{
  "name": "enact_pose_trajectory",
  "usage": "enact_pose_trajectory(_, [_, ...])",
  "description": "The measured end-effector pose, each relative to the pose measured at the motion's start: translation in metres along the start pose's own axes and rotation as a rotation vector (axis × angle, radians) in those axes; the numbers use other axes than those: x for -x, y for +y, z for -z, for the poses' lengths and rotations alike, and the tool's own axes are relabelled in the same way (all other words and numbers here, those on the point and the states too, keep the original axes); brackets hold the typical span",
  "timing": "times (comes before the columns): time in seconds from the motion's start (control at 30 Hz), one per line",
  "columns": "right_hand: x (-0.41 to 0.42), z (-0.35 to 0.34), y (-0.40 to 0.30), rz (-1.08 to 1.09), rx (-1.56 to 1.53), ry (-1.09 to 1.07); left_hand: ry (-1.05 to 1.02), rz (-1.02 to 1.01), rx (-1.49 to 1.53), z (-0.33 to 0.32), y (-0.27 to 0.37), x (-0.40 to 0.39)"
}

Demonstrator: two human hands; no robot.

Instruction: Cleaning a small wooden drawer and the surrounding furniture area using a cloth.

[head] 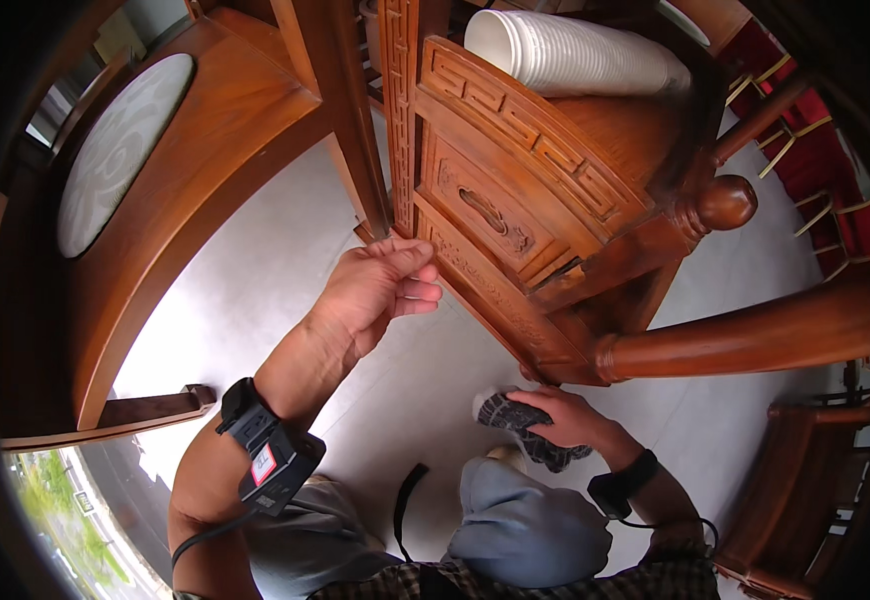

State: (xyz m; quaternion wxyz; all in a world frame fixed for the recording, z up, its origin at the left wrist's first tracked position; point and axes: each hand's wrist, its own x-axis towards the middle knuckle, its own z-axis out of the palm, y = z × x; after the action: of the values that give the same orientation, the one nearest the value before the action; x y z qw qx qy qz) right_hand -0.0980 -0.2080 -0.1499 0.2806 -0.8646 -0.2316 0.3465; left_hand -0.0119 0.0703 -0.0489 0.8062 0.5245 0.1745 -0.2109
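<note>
My left hand (386, 292) is raised over the pale floor, thumb pressed to the index finger and the other fingers curled. Its fingertips overlap the lower edge of a carved wooden panel (491, 217); whether they touch it I cannot tell. No object shows between them. Lower right, my right hand (566, 420) grips a bunched dark grey patterned cloth (521, 420), just below the panel's bottom corner. The panel has fretwork along its top, a slotted oval in its middle and a dark gap near its right end.
A stack of white disposable cups (592, 56) lies sideways on the wooden top behind the panel. A rounded finial (727, 202) and a thick turned post (750, 337) project on the right. Wooden furniture with a pale oval inset (127, 157) arches at left. Red chairs (780, 97) stand beyond.
</note>
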Motion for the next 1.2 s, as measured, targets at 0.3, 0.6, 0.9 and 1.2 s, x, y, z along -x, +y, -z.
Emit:
enact_pose_trajectory(0.3, [-0.108, 0.035, -0.129, 0.37, -0.001, -0.072, 0.346, -0.038, 0.116, 0.07, -0.012, 0.001])
enact_pose_trajectory(0.6, [-0.217, -0.008, -0.152, 0.061, 0.231, -0.032, 0.434, 0.004, 0.209, 0.136, -0.025, 0.03])
enact_pose_trajectory(0.9, [-0.205, 0.003, -0.123, -0.105, 0.102, 0.061, 0.392, 0.066, 0.151, 0.138, -0.02, 0.038])
enact_pose_trajectory(1.2, [-0.199, 0.016, -0.131, -0.04, -0.807, -0.031, 0.372, 0.113, -0.037, 0.134, -0.039, 0.029])
